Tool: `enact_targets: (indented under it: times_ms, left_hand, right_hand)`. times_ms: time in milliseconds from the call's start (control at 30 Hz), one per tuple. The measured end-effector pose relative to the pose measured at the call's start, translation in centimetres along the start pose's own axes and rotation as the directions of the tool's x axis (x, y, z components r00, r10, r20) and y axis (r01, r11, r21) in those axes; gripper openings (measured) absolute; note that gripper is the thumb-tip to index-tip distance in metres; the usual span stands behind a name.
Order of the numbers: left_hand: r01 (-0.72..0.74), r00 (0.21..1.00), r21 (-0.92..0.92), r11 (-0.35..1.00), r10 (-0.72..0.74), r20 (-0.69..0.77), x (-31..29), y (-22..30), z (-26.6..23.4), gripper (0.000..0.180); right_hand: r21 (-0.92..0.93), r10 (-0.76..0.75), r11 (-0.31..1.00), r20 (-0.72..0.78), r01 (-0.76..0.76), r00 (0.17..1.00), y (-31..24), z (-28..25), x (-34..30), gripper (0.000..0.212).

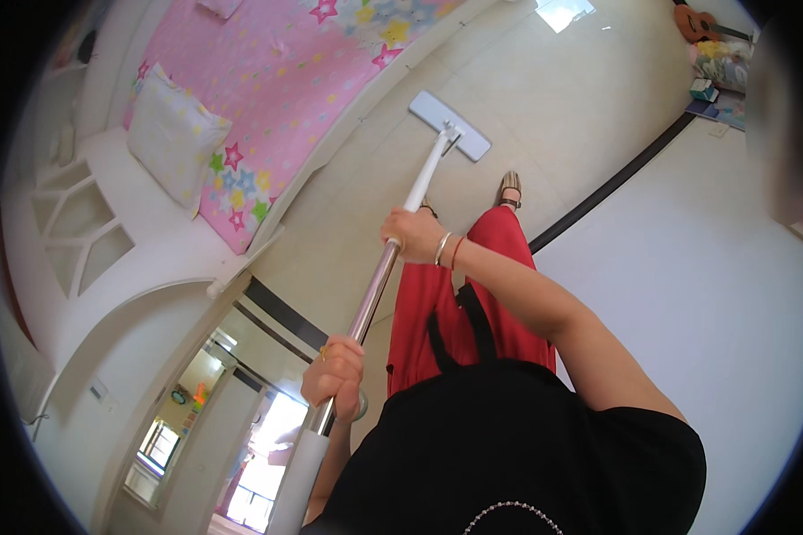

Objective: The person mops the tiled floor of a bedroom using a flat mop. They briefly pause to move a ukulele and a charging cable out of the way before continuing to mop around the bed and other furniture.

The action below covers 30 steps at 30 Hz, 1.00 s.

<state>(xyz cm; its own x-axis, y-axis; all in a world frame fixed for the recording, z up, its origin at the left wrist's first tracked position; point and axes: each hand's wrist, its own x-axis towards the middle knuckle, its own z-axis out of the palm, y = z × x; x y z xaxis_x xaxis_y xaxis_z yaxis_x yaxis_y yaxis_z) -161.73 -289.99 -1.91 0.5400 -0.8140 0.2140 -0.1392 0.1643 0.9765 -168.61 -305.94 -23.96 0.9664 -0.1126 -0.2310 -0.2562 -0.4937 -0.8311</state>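
A flat mop with a white and silver pole runs from the lower left up to its pale grey rectangular head, which rests on the floor ahead of my feet. My right hand, with a bangle and a red cord at the wrist, is closed round the white part of the pole. Lower down, my left hand wraps round the silver part, just above the thick white grip. A ring shows on one of its fingers.
Along the left stands a bed with a pink star-patterned cover and a pillow. A white wall with a dark skirting is close on my right. A guitar and several items stand far right. A doorway opens lower left.
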Motion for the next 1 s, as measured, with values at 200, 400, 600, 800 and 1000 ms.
enact_targets:
  times_ms: [200, 400, 600, 800, 1000]
  left_hand:
    - [-0.012, 1.000, 0.065, 0.998, 0.013, -0.005, 5.1, -7.7, 7.9, 0.018]
    - [-0.125, 0.991, -0.089, 0.988, 0.129, 0.034, 12.1, -16.7, 16.4, 0.018]
    - [0.006, 0.999, -0.064, 0.998, -0.003, 0.052, 10.3, -14.2, 11.4, 0.020]
    - [0.065, 0.997, 0.004, 0.998, -0.065, 0.042, 2.1, -6.7, 0.8, 0.020]
    - [0.216, 0.976, 0.116, 0.969, -0.212, -0.044, -3.7, 1.8, -5.9, 0.023]
  right_hand:
    - [-0.081, 0.070, 0.992, -0.258, -0.093, 0.964, 12.0, -8.2, -0.9, 0.012]
    - [-0.220, 0.161, 0.940, -0.385, -0.260, 0.909, 22.9, -18.2, -1.2, 0.007]
    - [-0.210, 0.143, 0.945, -0.429, -0.252, 0.892, 20.0, -13.4, 0.1, 0.004]
    - [-0.092, 0.120, 0.982, -0.384, -0.167, 0.916, 8.5, -0.5, 0.9, 0.015]
    - [-0.019, 0.091, 0.995, -0.297, -0.101, 0.951, -2.0, 10.6, 1.4, 0.014]
